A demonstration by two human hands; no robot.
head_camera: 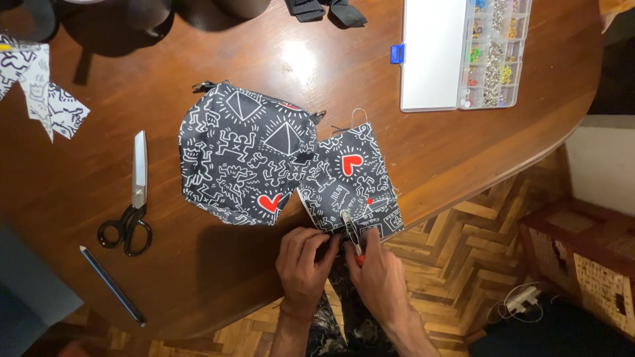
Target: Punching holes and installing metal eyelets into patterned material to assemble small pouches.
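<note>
1. At the near edge of the counter, a small black fabric piece with white doodle figures and a red heart lies partly over the rim, its lower end caught between both hands.
2. The left hand is closed, its fingers pinching the lower hem of that fabric piece.
3. The right hand is closed around a small metal tool with a red handle, whose tip rests on the hem just beside the left fingertips; whether it is snips or a seam cutter cannot be told.
4. Just beyond the left hand, touching the small piece along its left side, lies a larger rounded fabric panel in the same print, with two white triangles and a red heart.
5. Well out to the left of the hands, black-handled scissors lie with the blade pointing away from the person, and a dark pencil lies slanted nearer the counter's rim.
6. Farther left and beyond, white scraps with black doodles sit at the counter's far corner.
7. Beyond the right hand, well apart, an open clear compartment box holds small metal and coloured bits.
8. Below the hands, wooden herringbone floor shows past the counter.
</note>
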